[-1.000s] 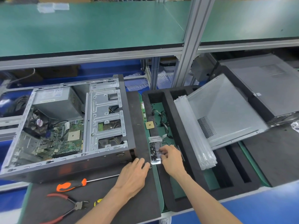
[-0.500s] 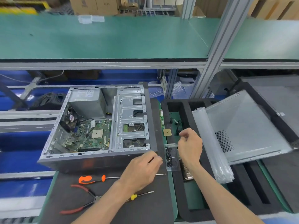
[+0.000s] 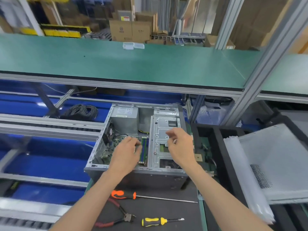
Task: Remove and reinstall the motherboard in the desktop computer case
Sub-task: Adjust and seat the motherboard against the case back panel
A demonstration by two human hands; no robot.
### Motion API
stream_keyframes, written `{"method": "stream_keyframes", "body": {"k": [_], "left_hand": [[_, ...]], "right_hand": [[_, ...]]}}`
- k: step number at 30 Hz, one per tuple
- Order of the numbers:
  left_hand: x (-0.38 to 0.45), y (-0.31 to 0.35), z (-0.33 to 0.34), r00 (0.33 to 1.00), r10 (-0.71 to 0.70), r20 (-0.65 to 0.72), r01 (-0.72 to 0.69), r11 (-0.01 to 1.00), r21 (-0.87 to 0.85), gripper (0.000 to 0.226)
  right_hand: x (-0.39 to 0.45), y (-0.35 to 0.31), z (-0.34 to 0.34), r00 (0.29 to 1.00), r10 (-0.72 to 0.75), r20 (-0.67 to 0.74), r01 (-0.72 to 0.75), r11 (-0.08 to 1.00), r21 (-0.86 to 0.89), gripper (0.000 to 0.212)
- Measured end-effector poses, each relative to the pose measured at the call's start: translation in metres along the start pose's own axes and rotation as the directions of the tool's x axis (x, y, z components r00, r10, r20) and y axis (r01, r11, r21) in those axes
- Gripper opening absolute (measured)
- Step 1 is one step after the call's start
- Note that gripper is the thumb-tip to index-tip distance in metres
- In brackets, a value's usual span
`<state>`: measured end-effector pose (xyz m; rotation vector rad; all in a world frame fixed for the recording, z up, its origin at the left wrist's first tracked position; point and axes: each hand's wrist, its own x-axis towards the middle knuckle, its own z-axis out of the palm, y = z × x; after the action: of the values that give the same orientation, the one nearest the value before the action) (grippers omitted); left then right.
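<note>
I saw the green shelf (image 3: pixel 133 64) fill far more of the view than half a second before, with the camera tipped up. The open computer case (image 3: pixel 138 175) lay on its side at centre, on the dark mat (image 3: pixel 166 209), its grey power supply (image 3: pixel 126 120) at the far end and its metal drive bracket (image 3: pixel 164 140) on the right. The motherboard (image 3: pixel 115 147) sat inside on the case floor, green, with blue and green slots just right of my left hand (image 3: pixel 126 152). That hand had left the mat and now reached into the case, fingers curled down over the board; whether it gripped anything I could not tell. My right hand (image 3: pixel 180 144) had risen from the screw tray and hung above the bracket, thumb and forefinger pinched together on something too small to make out. Nearer lay the orange screwdriver (image 3: pixel 124 194), red pliers (image 3: pixel 116 214) and yellow screwdriver (image 3: pixel 153 221).
</note>
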<state>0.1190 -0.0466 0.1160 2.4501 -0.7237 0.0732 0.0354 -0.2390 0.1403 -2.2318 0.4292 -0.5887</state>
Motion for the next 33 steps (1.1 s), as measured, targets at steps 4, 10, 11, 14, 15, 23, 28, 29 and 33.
{"method": "stream_keyframes", "body": {"k": [4, 10, 11, 14, 15, 23, 28, 29, 33], "left_hand": [[0.02, -0.033, -0.009, 0.971, -0.193, 0.138, 0.176, 0.976, 0.124, 0.022], [0.049, -0.052, 0.004, 0.891, -0.332, 0.31, 0.265, 0.934, 0.238, 0.034], [0.053, -0.052, 0.008, 0.876, -0.35, 0.332, 0.276, 0.928, 0.25, 0.033], [0.064, -0.051, 0.025, 0.83, -0.381, 0.406, 0.296, 0.92, 0.259, 0.025], [0.067, -0.049, 0.032, 0.817, -0.378, 0.435, 0.286, 0.921, 0.264, 0.02], [0.085, -0.033, 0.081, 0.759, -0.417, 0.5, 0.198, 0.879, 0.433, 0.031], [0.087, -0.032, 0.096, 0.77, -0.421, 0.479, 0.201, 0.873, 0.445, 0.032], [0.087, -0.033, 0.097, 0.767, -0.419, 0.486, 0.195, 0.874, 0.446, 0.032], [0.091, -0.037, 0.098, 0.735, -0.414, 0.538, 0.177, 0.882, 0.437, 0.035]], "right_hand": [[0.007, -0.017, 0.033, 0.99, -0.09, 0.105, 0.096, 0.994, -0.045, 0.025], [0.02, -0.022, 0.074, 0.904, -0.187, 0.383, 0.281, 0.938, -0.205, 0.03], [0.023, -0.021, 0.079, 0.88, -0.209, 0.427, 0.347, 0.897, -0.274, 0.032], [0.032, -0.015, 0.092, 0.836, -0.208, 0.508, 0.454, 0.781, -0.429, 0.036], [0.035, -0.012, 0.094, 0.832, -0.196, 0.52, 0.464, 0.76, -0.456, 0.037], [0.058, 0.008, 0.104, 0.827, -0.189, 0.53, 0.478, 0.733, -0.484, 0.04], [0.058, 0.013, 0.107, 0.829, -0.224, 0.512, 0.486, 0.74, -0.464, 0.037], [0.058, 0.014, 0.107, 0.831, -0.224, 0.51, 0.483, 0.745, -0.46, 0.036], [0.057, 0.014, 0.106, 0.857, -0.222, 0.464, 0.443, 0.777, -0.447, 0.035]]}}
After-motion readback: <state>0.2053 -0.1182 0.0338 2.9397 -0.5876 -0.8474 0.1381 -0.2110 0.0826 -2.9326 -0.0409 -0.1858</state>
